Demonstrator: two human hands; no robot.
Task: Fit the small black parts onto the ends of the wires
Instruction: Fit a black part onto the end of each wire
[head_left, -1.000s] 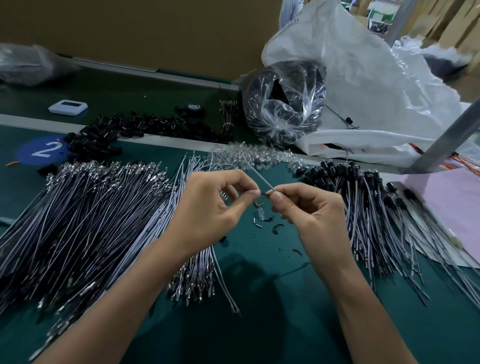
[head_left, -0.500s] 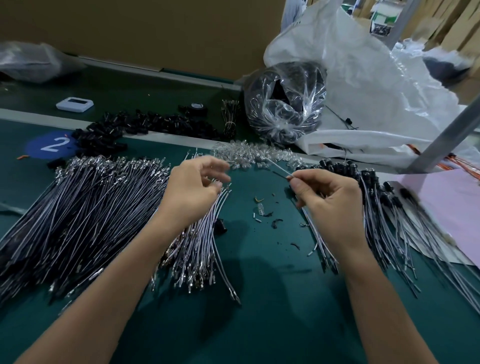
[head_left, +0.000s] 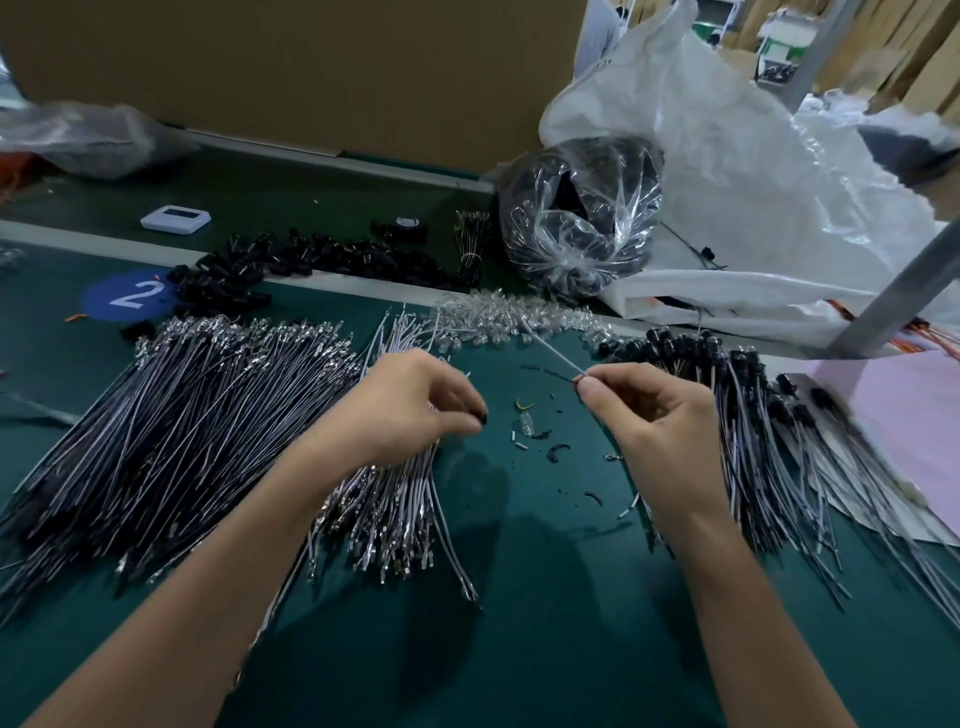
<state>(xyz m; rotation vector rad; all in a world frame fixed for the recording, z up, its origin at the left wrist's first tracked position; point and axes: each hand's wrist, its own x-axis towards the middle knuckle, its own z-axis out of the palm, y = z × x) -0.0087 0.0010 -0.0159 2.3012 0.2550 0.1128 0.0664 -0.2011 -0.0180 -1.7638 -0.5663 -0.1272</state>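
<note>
We record a clear plastic bag (head_left: 582, 218) at the far edge of the desk (head_left: 545, 597), filled with black pieces. Just right of it a large white sack (head_left: 753, 171) lies slumped, and its contents are not visible. A second plastic bag (head_left: 88, 140) sits at the far left corner, contents unclear. Loose black parts (head_left: 311, 260) are heaped along the far edge, with a pile of clear parts (head_left: 498, 317) beside them. Bare wires (head_left: 208, 415) cover the left side and capped wires (head_left: 737, 405) the right side. The left hand (head_left: 410, 410) hovers over the bare wires with fingers curled, thumb and forefinger pinching a small black part (head_left: 482, 415). The right hand (head_left: 660, 410), apart from the left, pinches a single wire (head_left: 553, 356) between thumb and forefinger. The wire's free end points towards the clear parts.
</note>
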